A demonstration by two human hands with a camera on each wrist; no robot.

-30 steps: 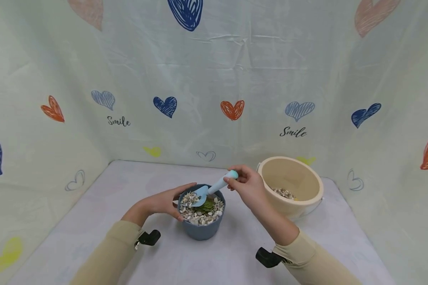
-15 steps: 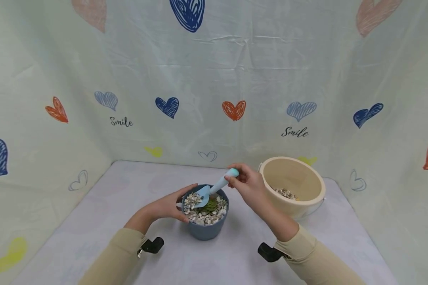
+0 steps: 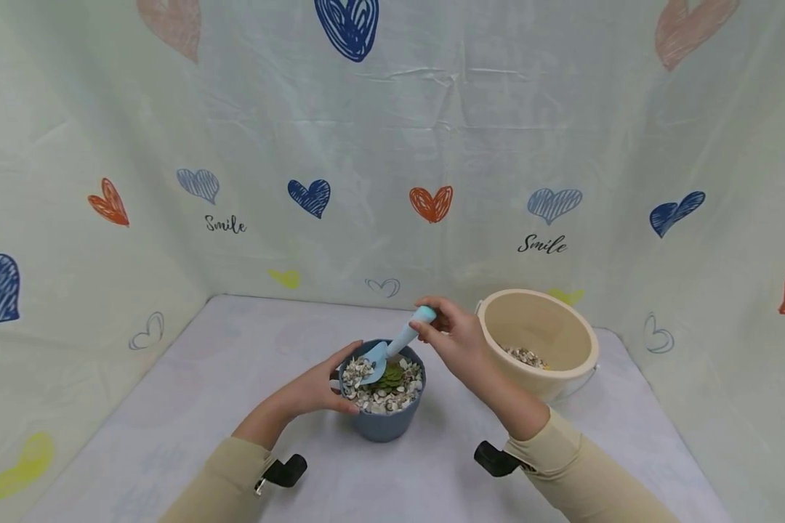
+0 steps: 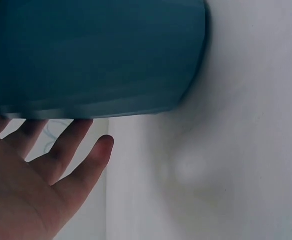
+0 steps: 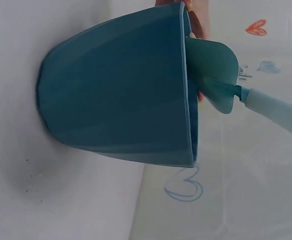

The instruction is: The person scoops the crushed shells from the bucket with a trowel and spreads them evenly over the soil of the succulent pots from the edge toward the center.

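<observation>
A blue-grey flowerpot (image 3: 384, 427) stands on the table, with a green rosette plant (image 3: 391, 376) among pale pebbles (image 3: 386, 401). My left hand (image 3: 317, 388) grips its left side, thumb at the front rim and index finger at the back. In the left wrist view, several fingers of this hand (image 4: 41, 185) spread beside the pot wall (image 4: 96, 60). My right hand (image 3: 454, 338) pinches the handle end of a light blue trowel (image 3: 403, 340). The trowel's blade (image 5: 213, 70) dips at a slant over the pot's rim, with pebbles heaped left of it.
Right of the pot stands a cream bucket (image 3: 530, 293) with a wire handle and some pebbles (image 3: 526, 357) at its bottom, close beside my right forearm. A pale cloth covers the table (image 3: 288, 319). Behind it hangs a heart-printed curtain (image 3: 366, 131). A few dark specks (image 5: 36, 175) lie near the pot.
The flowerpot and my left hand have shifted slightly right. The trowel blade stays in the pot, with my right hand nearly still. The head view has also drifted a little.
</observation>
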